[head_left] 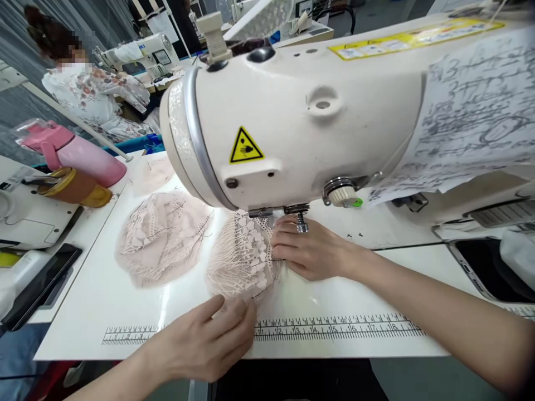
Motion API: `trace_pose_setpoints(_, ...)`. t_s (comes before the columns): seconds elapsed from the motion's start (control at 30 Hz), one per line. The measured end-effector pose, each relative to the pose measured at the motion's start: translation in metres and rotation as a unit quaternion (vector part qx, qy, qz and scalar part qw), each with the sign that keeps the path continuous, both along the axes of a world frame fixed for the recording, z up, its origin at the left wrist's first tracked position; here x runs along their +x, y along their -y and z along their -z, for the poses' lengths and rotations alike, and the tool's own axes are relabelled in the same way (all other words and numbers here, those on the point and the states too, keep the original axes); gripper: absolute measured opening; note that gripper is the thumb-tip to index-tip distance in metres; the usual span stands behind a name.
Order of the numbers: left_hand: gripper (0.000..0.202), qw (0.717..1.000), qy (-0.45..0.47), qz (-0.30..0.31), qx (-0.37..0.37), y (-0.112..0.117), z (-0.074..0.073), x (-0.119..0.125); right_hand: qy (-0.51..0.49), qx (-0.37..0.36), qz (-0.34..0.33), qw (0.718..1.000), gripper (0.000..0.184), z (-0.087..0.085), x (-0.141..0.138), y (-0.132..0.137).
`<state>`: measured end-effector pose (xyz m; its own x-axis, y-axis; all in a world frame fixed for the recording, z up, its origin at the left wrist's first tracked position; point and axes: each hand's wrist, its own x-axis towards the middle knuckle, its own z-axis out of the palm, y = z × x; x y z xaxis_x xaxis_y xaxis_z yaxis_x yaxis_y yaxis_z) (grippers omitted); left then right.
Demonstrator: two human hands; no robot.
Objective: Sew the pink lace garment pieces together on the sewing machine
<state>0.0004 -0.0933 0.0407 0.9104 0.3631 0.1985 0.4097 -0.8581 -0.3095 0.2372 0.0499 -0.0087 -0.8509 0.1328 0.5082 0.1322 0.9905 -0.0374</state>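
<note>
A pale pink lace piece (242, 259) with scalloped trim and fine fringe-like lines lies under the head of a white sewing machine (292, 122). My right hand (309, 249) is on its right side by the presser foot area, fingers bent over the lace; the thumb is hidden. Just below the lace's lower edge is my left hand (213, 337), fingers loosely curved, thumb apart from them, nothing visible between. The needle itself is hidden behind the machine head. To the left, a second pink lace piece (163, 236) lies bunched on the white table (96, 301).
A printed ruler (334, 328) runs along the table's front. At left are a pink bottle (87, 156), a brown-yellow cup (77, 186) and a dark phone (42, 284). Another phone (497, 267) lies at right. A person (92, 100) sits at another machine behind.
</note>
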Motion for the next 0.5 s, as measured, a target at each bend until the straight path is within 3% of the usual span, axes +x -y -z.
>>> trace_pose_setpoints(0.13,0.028,0.990,0.081,-0.108,-0.050,0.013,0.008,-0.003,0.013,-0.029,-0.014,0.999,0.016,-0.001,0.001,0.001)
trace_pose_setpoints(0.23,0.022,0.943,0.167,-0.247,-0.149,0.006,-0.005,-0.003,0.010,-0.038,-0.011,0.999,0.015,-0.001,0.001,0.001)
trace_pose_setpoints(0.3,0.017,0.913,0.177,-0.299,-0.212,-0.005,-0.016,-0.001,-0.005,-0.043,-0.006,0.999,0.014,-0.002,0.001,0.001)
trace_pose_setpoints(0.4,0.017,0.927,0.130,-0.248,-0.250,-0.029,-0.021,0.005,-0.038,-0.042,-0.004,0.998,0.015,-0.004,0.001,0.001)
trace_pose_setpoints(0.5,0.011,0.956,0.113,-0.186,-0.197,-0.053,-0.009,0.014,-0.049,-0.060,-0.009,0.997,0.014,-0.008,0.002,0.002)
